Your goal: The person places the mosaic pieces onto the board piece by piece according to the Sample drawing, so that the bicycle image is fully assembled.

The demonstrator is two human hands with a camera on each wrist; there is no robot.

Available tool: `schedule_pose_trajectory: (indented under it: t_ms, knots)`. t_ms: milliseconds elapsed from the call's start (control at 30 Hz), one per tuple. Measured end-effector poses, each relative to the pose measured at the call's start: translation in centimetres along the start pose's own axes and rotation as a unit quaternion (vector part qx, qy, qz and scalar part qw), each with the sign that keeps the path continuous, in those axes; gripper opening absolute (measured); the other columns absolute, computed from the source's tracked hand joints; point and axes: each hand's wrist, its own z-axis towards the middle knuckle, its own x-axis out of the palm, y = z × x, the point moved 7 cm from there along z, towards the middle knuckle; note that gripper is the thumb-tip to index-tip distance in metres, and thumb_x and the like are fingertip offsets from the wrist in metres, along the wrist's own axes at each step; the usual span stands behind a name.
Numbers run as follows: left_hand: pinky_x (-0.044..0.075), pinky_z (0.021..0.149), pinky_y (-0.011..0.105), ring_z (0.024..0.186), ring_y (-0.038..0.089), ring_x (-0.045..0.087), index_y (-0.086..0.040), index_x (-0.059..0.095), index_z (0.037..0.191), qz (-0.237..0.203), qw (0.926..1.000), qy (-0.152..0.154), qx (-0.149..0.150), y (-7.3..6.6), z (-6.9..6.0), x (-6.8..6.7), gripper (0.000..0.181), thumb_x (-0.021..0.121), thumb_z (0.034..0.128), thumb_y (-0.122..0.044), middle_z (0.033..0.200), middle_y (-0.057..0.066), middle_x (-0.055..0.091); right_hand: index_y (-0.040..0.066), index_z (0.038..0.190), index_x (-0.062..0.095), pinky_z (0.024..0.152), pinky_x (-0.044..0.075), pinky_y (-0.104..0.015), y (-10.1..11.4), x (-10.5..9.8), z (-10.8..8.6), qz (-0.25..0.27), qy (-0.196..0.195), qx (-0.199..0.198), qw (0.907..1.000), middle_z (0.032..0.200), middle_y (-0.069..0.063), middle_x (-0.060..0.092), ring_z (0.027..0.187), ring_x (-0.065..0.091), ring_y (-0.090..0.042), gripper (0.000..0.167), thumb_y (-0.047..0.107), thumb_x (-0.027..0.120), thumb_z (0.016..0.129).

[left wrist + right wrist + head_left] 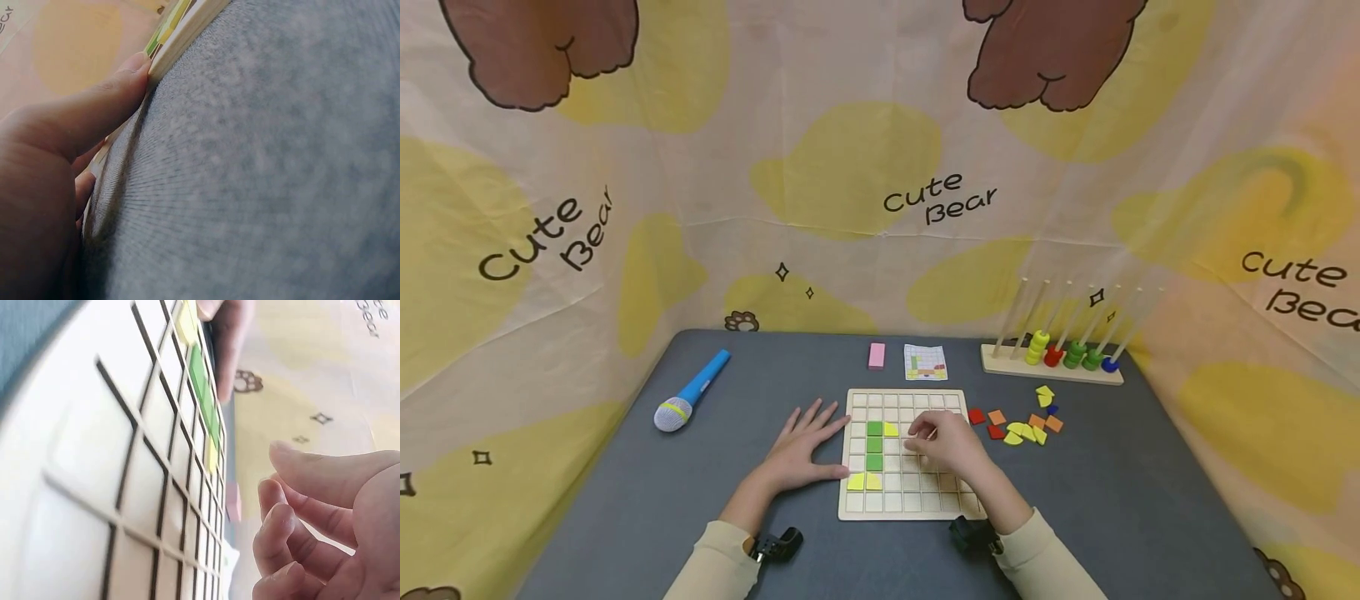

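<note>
Grid board on bench, partly filled.
Left hand: fingers spread wide, thumb touching board's left edge. Right hand: over board, fingers loosely curled, narrow gap, nothing seen held. Green tiles, yellow tiles in left-side squares; loose tiles right of board.
</note>
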Motion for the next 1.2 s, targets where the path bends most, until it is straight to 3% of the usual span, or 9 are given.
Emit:
schedule_pose_trajectory:
  t_ms: [333,667,1200]
  knots:
    - [0.0,0.124,0.059,0.158,0.031,0.005,-0.032,0.034,0.158,0.005,1.0,-0.003,-0.001,0.1,-0.1,-0.1,0.094,0.066,0.0806,-0.074,0.169,0.001,0.021,0.014,0.089,0.075,0.058,0.046,-0.029,-2.1,-3.0,0.5,0.015,-0.038,0.033,0.9986,0.075,0.002,0.064,0.069,0.056,-0.016,0.008,0.017,0.082,0.085]
    - [0.0,0.124,0.061,0.158,0.033,0.006,-0.031,0.035,0.158,0.008,0.9999,-0.008,-0.004,0.4,-0.6,-0.2,0.094,0.066,0.0806,-0.073,0.169,0.002,0.021,0.007,0.097,0.076,0.062,0.047,-0.029,-3.9,-5.8,0.8,0.012,-0.068,0.049,0.9965,0.081,-0.003,0.068,0.074,0.056,-0.02,0.017,0.017,0.082,0.085]
    - [0.001,0.124,0.061,0.158,0.032,0.006,-0.031,0.035,0.158,0.0,1.0,-0.008,0.005,-0.2,-0.1,-0.1,0.092,0.068,0.0815,-0.07,0.169,0.002,0.021,0.002,0.107,0.072,0.066,0.052,-0.027,-10.0,-11.2,0.3,0.013,-0.127,0.096,0.9871,0.096,-0.012,0.073,0.084,0.064,-0.023,0.025,0.021,0.076,0.092]
